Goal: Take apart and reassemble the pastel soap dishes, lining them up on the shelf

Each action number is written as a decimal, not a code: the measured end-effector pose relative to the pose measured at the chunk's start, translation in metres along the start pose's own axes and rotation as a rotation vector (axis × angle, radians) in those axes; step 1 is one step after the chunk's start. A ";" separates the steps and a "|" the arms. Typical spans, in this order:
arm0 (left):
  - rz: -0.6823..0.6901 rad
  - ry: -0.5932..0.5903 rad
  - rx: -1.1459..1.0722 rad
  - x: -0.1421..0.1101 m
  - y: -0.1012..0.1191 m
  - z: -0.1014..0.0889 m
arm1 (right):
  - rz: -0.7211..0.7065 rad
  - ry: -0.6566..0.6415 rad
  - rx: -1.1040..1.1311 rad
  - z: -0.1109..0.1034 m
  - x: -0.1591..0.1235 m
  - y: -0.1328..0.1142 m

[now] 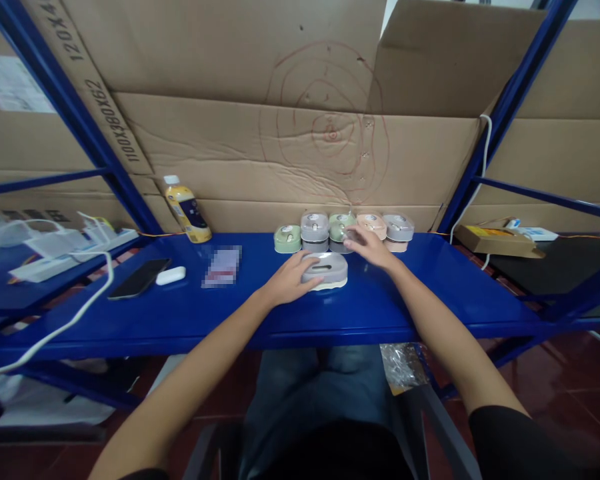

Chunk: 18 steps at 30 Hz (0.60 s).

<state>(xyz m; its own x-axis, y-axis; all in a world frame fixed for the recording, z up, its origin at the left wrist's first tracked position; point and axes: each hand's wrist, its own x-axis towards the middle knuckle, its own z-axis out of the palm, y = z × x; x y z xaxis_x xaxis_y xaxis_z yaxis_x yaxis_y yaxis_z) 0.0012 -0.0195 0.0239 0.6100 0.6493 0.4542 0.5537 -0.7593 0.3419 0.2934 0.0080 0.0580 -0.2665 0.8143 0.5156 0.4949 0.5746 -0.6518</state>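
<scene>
Container (336,272) between both hands (291,279)

Looks like a workshop or storeroom workstation: blue metal rack frame (67,100), cardboard sheets (220,127) as backing, blue counter (165,310), power strip (55,265), reddish tiled floor (555,393).

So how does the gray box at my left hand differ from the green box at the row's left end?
The gray box is nearer you and looks larger; the green box is farther back and looks smaller. Your left hand touches the gray box; neither hand touches the green box. Both have rounded corners.
</scene>
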 end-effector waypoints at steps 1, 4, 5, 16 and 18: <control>-0.003 -0.014 -0.004 0.000 0.001 0.003 | -0.053 -0.038 -0.039 0.002 -0.001 -0.004; -0.052 0.008 -0.070 0.002 0.000 0.008 | -0.172 -0.161 -0.107 0.010 -0.006 -0.015; -0.084 0.030 -0.102 0.003 -0.001 0.009 | -0.192 -0.187 -0.124 0.013 -0.007 -0.018; -0.248 0.050 -0.326 0.008 -0.009 0.020 | -0.197 -0.268 -0.204 0.044 -0.011 -0.021; -0.248 0.037 -0.335 0.008 -0.010 0.021 | -0.195 -0.297 -0.220 0.045 -0.012 -0.020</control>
<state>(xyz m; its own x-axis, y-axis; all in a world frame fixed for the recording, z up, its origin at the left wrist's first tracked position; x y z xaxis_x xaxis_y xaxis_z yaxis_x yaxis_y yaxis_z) 0.0125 -0.0062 0.0071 0.4572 0.8170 0.3514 0.4625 -0.5559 0.6907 0.2494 -0.0095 0.0400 -0.5841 0.6982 0.4140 0.5674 0.7159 -0.4069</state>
